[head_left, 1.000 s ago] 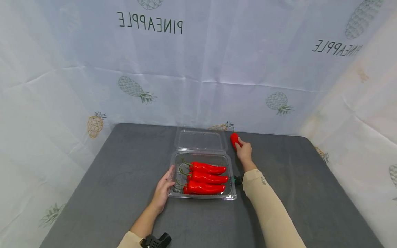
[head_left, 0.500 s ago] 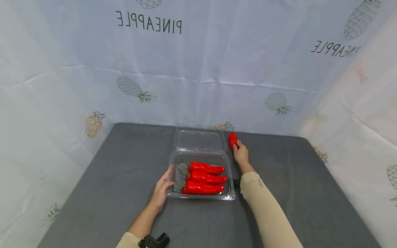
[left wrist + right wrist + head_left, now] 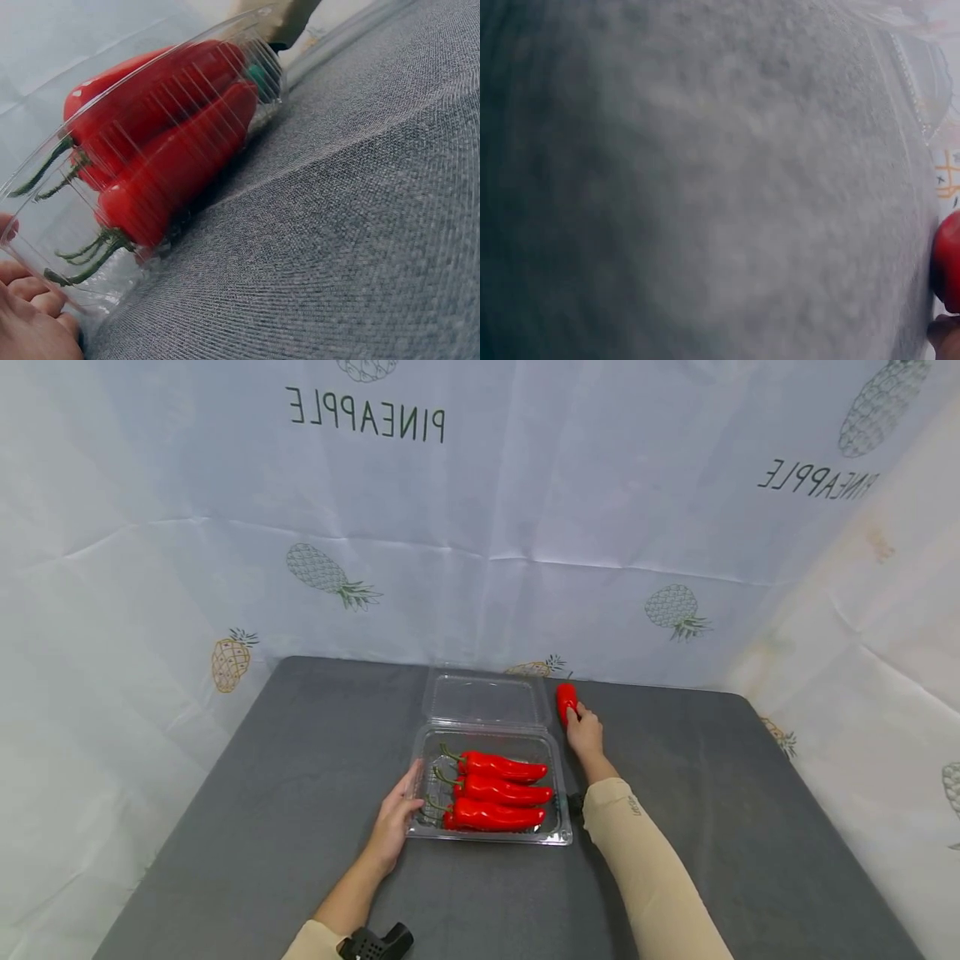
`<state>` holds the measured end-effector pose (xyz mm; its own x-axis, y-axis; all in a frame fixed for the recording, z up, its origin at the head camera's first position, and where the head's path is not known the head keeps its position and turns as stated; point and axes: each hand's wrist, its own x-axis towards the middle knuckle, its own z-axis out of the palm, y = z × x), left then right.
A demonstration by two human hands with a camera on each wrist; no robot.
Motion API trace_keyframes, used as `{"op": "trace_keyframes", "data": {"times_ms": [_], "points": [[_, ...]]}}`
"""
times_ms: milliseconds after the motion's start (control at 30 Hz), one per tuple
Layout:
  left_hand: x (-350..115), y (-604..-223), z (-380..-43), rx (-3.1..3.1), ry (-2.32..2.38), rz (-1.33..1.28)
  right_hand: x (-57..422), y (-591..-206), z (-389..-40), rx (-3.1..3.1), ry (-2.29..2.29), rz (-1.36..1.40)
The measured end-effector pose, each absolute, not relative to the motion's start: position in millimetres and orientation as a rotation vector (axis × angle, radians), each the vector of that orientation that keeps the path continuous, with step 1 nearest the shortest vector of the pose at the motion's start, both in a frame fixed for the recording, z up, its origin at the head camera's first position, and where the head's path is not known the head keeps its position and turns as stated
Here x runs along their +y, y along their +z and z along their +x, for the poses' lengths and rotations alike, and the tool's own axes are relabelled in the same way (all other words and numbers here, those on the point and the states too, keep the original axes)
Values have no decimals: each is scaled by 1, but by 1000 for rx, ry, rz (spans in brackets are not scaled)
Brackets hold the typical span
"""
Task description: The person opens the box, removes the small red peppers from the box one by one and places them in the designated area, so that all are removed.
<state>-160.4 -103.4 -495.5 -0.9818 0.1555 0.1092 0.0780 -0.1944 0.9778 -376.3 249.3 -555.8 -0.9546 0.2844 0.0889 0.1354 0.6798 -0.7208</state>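
Observation:
An open clear plastic clamshell box point(image 3: 561, 837) stands mid-table, its hinged lid point(image 3: 487, 699) laid back toward the wall. Three red peppers with green stems lie side by side in it, among them the middle pepper point(image 3: 502, 791). My left hand point(image 3: 390, 820) holds the box by its left side; in the left wrist view, the thumb is at the rim and the fingers point(image 3: 30, 292) are bent below it. Beyond the box's right side, my right hand point(image 3: 585, 732) grips another red pepper point(image 3: 566, 697) by its near end, stem pointing away. Only its edge shows in the right wrist view.
The dark grey table point(image 3: 300, 760) meets a pale curtain point(image 3: 480, 527) with pineapple prints at the back. The upright lid is close to that curtain. My right forearm's beige sleeve point(image 3: 637, 852) lies along the right of the box.
My right hand has shifted slightly toward the near end of the pepper it holds. The left hand, the box and the peppers in it stay in place.

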Motion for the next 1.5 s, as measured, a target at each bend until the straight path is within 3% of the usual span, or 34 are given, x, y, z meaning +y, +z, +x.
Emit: {"op": "trace_keyframes", "data": {"times_ms": [100, 200, 800, 1200, 1500], "points": [[-102, -496, -160, 1950, 2377, 286, 226, -489, -333, -2764, 1251, -376], [-102, -496, -161, 1945, 2383, 277, 227, -468, -321, -2797, 1328, -354], [-100, -493, -164, 1931, 2362, 274, 244, -431, -320, -2911, 1383, -80], [-102, -493, -162, 1937, 2357, 246, 230, -393, -300, -3045, 1397, 236], [-104, -492, -160, 1937, 2348, 233, 208, -375, -270, -2923, 1701, 371]]}}
